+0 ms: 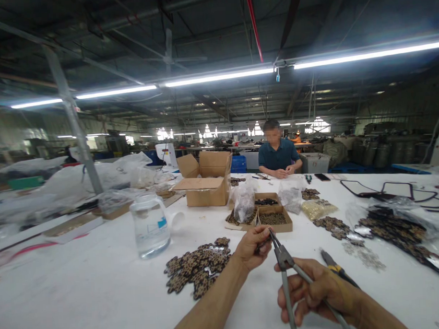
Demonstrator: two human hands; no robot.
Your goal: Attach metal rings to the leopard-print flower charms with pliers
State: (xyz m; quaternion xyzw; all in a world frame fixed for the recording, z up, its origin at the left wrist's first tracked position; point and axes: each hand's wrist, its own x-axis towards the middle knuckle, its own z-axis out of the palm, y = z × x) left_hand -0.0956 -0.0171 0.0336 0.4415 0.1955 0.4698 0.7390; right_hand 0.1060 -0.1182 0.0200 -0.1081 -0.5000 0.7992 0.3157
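My right hand grips a pair of long-handled pliers with slim jaws, its handles spread apart. The plier tips meet the fingers of my left hand. That hand is closed in a pinch, and what it holds is too small and too hidden to name. Left of my left forearm lies a pile of brown-and-black patterned, bear-shaped pieces. Beyond my hands stands a shallow cardboard box of small brass-coloured parts. A second pair of pliers with yellow-and-black handles rests just past my right hand.
A clear water jug stands left on the white table. Behind it is an open carton. Plastic bags, more patterned pieces and small clear pieces lie around. Opposite sits a co-worker.
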